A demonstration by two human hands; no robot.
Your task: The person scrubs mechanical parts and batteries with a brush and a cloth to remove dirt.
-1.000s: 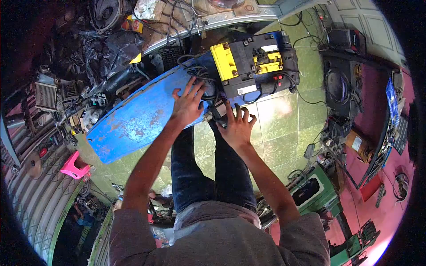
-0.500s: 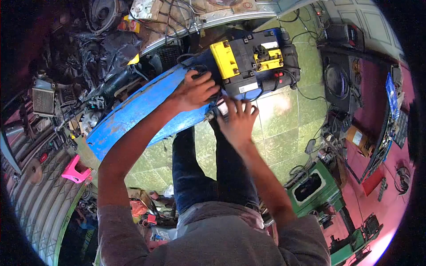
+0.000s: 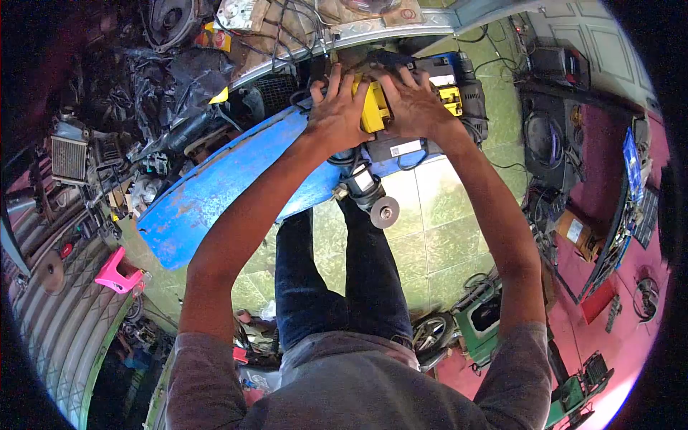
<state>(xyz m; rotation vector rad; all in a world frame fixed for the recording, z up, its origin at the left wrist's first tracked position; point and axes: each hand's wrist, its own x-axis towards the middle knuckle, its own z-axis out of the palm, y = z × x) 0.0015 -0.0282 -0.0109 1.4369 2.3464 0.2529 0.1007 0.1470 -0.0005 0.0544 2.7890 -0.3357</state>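
Observation:
My left hand [image 3: 338,118] lies spread over the left end of a black and yellow device [image 3: 373,107], beside its yellow part. My right hand [image 3: 412,107] rests on the same device with its fingers spread. The device sits on the right end of a long blue surface [image 3: 244,168]. Just below my hands is an angle grinder [image 3: 362,178] with a grey disc [image 3: 385,212], at the blue surface's front edge. To the right of my right hand stands a dark power tool [image 3: 471,104] with a cable.
A cluttered bench [image 3: 344,34] with cables runs behind. A pink stool [image 3: 120,272] stands on the left, near a radiator [image 3: 69,159]. On the right are a black speaker-like box [image 3: 542,136], a cardboard box [image 3: 579,231] and a green machine [image 3: 479,324].
Both hands have moved up and onto the black and yellow device; my right hand has left the grinder area, so the disc now shows.

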